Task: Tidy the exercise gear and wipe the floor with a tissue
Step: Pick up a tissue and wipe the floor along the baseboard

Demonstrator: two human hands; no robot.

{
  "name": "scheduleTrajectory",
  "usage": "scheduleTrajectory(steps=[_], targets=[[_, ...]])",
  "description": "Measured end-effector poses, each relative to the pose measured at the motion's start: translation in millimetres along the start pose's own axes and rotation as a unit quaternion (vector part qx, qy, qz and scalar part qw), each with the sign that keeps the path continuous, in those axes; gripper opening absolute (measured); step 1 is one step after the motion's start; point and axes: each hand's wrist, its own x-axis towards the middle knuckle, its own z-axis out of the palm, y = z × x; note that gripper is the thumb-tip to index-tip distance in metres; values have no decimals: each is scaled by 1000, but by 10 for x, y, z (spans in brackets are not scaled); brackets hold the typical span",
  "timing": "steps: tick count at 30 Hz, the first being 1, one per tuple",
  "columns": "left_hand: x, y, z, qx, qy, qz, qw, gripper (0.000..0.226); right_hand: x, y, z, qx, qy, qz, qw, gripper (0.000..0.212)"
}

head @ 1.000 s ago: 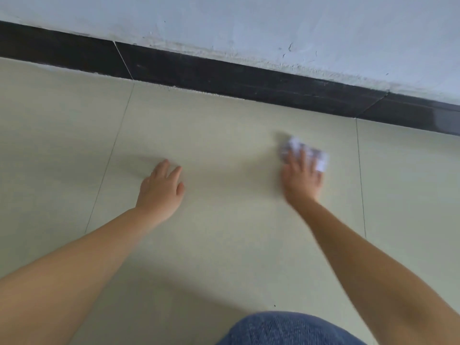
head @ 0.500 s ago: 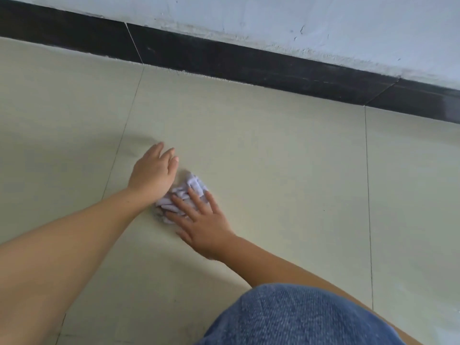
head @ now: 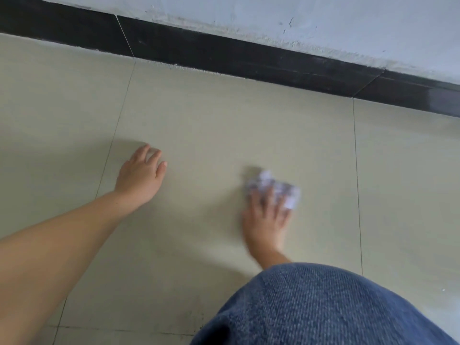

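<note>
Here I see the right hand (head: 267, 217) at centre right of the frame, blurred, fingers spread and laid flat over a crumpled white tissue (head: 273, 189), pressing it onto the pale tiled floor (head: 224, 125). The tissue pokes out past the fingertips, toward the wall side. My left hand (head: 139, 176) sits at centre left, well apart from the tissue, palm down on the floor, fingers relaxed and straight, holding nothing. A black skirting strip (head: 249, 58) runs across the top under a whitish wall (head: 323, 21). A knee in blue denim (head: 323, 307) fills the lower right, hiding the right forearm.
</note>
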Motion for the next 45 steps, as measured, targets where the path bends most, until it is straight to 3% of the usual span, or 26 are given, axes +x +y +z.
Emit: scheduleTrajectory(steps=[2,4,5,6,10,13,14,16,18,20,22,24,26,29,32,34,36,38,40,41,43,44,45], targets=[[11,41,-35,-6,-15,-11,1000,45,-321,-630,137,-26,-20,-246,969,59],[39,58,-81,-4,-40,-25,999,47,-515,-843,193,-91,-61,-462,880,50],[46,67,-107,1,-53,-32,998,47,-532,-802,245,-115,-70,-511,849,50],[54,82,-124,7,-59,-31,998,48,-517,-683,276,-119,-53,-522,843,50],[38,87,-117,30,-42,-7,999,44,-263,441,159,-104,25,-318,942,58],[0,69,-80,20,-45,-6,999,43,-238,1676,-161,-159,-53,-121,978,96],[-10,78,-74,18,-46,-9,999,43,-274,1999,-229,-130,-70,-17,989,94],[-19,114,-63,18,-44,-20,999,44,-313,2272,-236,-72,-98,167,978,70],[-29,169,-61,24,-40,-29,999,46,-238,1994,-140,-98,-101,184,973,72],[-29,194,-53,25,-43,-34,998,47,-186,1231,-78,-131,-55,53,988,72],[-11,173,-57,15,-54,-40,998,47,-228,321,-50,-81,-16,-138,987,65],[14,125,-77,2,-66,-36,997,46,-346,-399,37,-39,-35,-335,941,55],[20,91,-118,5,-81,-35,996,46,-405,-793,100,-26,-67,-485,871,49],[-26,118,-148,40,-76,-40,996,45,-318,-821,125,-40,-64,-597,798,53],[-105,216,-78,53,-47,-20,997,46,-219,-165,123,-66,-79,-598,795,45],[-145,304,-9,59,-37,13,998,48,-96,535,8,-100,-81,-579,805,47],[-172,411,56,65,-32,45,996,51,68,1311,-149,-123,-73,-494,857,49],[-181,517,108,65,-32,61,996,52,223,1973,-347,-132,-96,-312,936,53],[-172,626,153,67,-33,68,995,51,375,2245,-514,-70,-68,-77,992,55],[-161,692,171,69,-36,70,995,51,459,2197,-555,-21,-52,60,997,55],[-135,816,191,78,-49,59,994,50,667,1747,-578,53,-43,275,959,54],[-121,860,198,77,-56,47,994,49,757,1421,-563,61,-52,304,949,56],[-110,882,203,73,-60,38,995,47,802,1064,-506,60,-57,276,958,58]])
